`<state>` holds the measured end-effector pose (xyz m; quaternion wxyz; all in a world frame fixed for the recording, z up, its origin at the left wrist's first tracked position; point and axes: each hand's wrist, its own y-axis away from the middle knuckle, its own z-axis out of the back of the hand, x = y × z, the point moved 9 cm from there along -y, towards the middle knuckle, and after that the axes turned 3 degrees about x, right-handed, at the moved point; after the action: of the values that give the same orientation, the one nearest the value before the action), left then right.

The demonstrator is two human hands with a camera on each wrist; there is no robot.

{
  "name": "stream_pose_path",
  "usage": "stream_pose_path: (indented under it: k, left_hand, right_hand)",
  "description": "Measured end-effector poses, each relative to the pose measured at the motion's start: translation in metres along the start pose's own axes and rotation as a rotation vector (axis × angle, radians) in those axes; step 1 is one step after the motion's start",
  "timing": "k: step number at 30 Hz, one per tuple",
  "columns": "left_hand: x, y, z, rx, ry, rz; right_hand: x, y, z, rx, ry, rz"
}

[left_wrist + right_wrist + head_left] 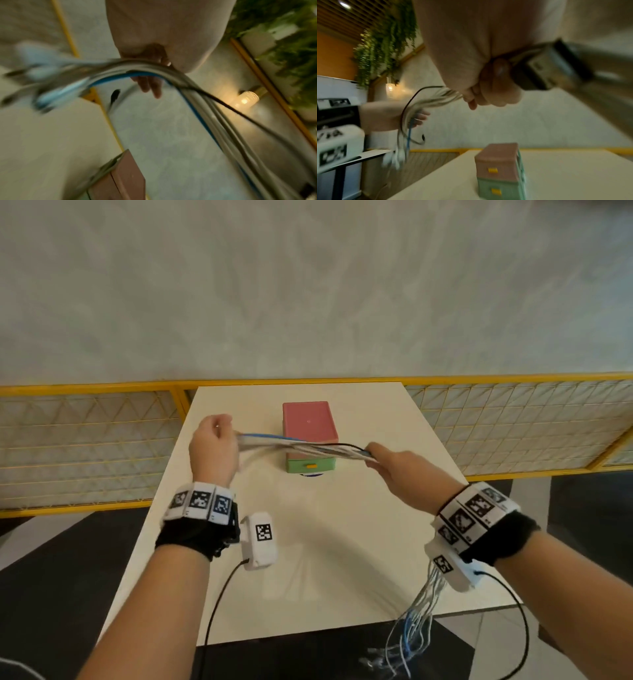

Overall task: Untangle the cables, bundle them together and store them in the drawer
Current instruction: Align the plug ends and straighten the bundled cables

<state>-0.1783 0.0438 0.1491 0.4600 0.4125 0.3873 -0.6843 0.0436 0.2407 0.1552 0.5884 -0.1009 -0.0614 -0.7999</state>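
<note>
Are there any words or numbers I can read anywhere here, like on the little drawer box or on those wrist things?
No words or numbers can be read.
Wrist bands: black-and-white square code patterns, no letters.
Wrist camera boxes: one square code pattern each, no letters.
Drawer box: pink and green with yellow handles, no writing visible.
Black device at the right wrist view's left edge: white label marks, too blurred to read.

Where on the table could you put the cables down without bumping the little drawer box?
The table is bare between the drawer box and its near edge, and in strips on either side of the box. It is crowded over the box, where the left hand and right hand stretch the cables across.
</note>
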Motion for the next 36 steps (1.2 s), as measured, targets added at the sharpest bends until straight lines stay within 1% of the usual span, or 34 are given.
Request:
stream_pose_path:
  k: [1,3,4,5,6,7,8,9,10,12,13,14,15,17,18,19,20,21,22,24,25,26,27,29,30,32,33,34,36]
  left_hand:
    - [-0.007,0.006,-0.003,-0.016,-0.048,-0.052]
    - [-0.046,0.028,-0.017,-0.001,-0.048,-0.277]
    - [-0.068,0.041,-0.030,0.058,-0.005,-0.378]
    - [-0.081,0.052,-0.048,0.175,0.042,-0.417]
    - [-0.088,0.064,-0.070,0.339,0.076,-0.387]
    - [-0.087,0.074,-0.092,0.502,0.086,-0.310]
    - [-0.081,0.082,-0.108,0.616,0.065,-0.227]
    - [-0.075,0.087,-0.116,0.662,0.030,-0.176]
    - [-0.070,0.088,-0.119,0.658,0.005,-0.166]
    - [-0.071,0.085,-0.114,0.582,-0.046,-0.238]
    - [-0.072,0.082,-0.112,0.538,-0.080,-0.280]
    - [-0.075,0.078,-0.107,0.493,-0.095,-0.309]
    - [-0.076,0.072,-0.103,0.449,-0.091,-0.320]
    - [-0.080,0.062,-0.094,0.389,-0.043,-0.333]
    - [-0.082,0.059,-0.091,0.382,-0.027,-0.347]
    - [-0.084,0.057,-0.089,0.381,-0.017,-0.366]
    - [-0.086,0.055,-0.088,0.376,-0.015,-0.383]
    - [-0.087,0.053,-0.086,0.368,-0.018,-0.399]
    - [-0.089,0.054,-0.085,0.361,-0.032,-0.413]
    - [-0.094,0.057,-0.083,0.355,-0.084,-0.441]
    - [-0.097,0.059,-0.081,0.350,-0.094,-0.455]
    - [-0.099,0.059,-0.077,0.346,-0.091,-0.465]
    - [-0.100,0.058,-0.074,0.347,-0.088,-0.466]
    - [-0.098,0.052,-0.069,0.387,-0.143,-0.426]
    - [-0.098,0.049,-0.068,0.412,-0.222,-0.409]
    - [-0.109,0.052,-0.063,0.417,-0.356,-0.442]
    - [-0.119,0.057,-0.064,0.430,-0.333,-0.476]
    - [-0.126,0.064,-0.068,0.483,-0.240,-0.481]
    - [-0.127,0.076,-0.082,0.636,-0.049,-0.377]
  right_hand:
    - [0.007,-0.005,0.008,0.008,0.052,0.007]
    - [0.025,-0.015,0.015,0.057,0.129,0.031]
    - [0.035,-0.020,0.014,0.100,0.161,0.049]
    - [0.046,-0.023,0.012,0.137,0.186,0.069]
    - [0.056,-0.026,0.011,0.159,0.199,0.091]
    - [0.064,-0.030,0.010,0.173,0.215,0.112]
    - [0.068,-0.033,0.010,0.180,0.216,0.120]
    - [0.070,-0.034,0.013,0.173,0.181,0.114]
    - [0.068,-0.035,0.017,0.148,0.106,0.107]
    - [0.061,-0.033,0.027,0.078,-0.075,0.132]
    - [0.055,-0.030,0.029,0.076,-0.180,0.129]
    - [0.050,-0.026,0.027,0.108,-0.322,0.120]
    - [0.044,-0.021,0.020,0.177,-0.507,0.089]
    - [0.036,-0.009,0.001,0.351,-0.970,0.018]
    - [0.037,-0.004,-0.006,0.417,-1.153,0.003]
    - [0.036,-0.002,-0.011,0.447,-1.239,-0.006]
    - [0.036,-0.001,-0.015,0.455,-1.236,-0.021]
    - [0.034,-0.003,-0.017,0.435,-1.131,-0.030]
    - [0.033,-0.007,-0.014,0.389,-0.933,-0.013]
    - [0.034,-0.018,0.002,0.234,-0.397,0.055]
    - [0.035,-0.022,0.007,0.181,-0.168,0.083]
    - [0.037,-0.025,0.011,0.145,0.006,0.075]
    - [0.039,-0.027,0.015,0.117,0.119,0.068]
    - [0.046,-0.031,0.027,0.056,0.266,0.088]
    - [0.053,-0.032,0.033,0.034,0.309,0.115]
    - [0.068,-0.035,0.042,0.004,0.364,0.183]
    - [0.078,-0.035,0.045,-0.004,0.409,0.222]
    - [0.088,-0.036,0.045,-0.003,0.474,0.265]
    - [0.106,-0.035,0.044,0.027,0.568,0.326]
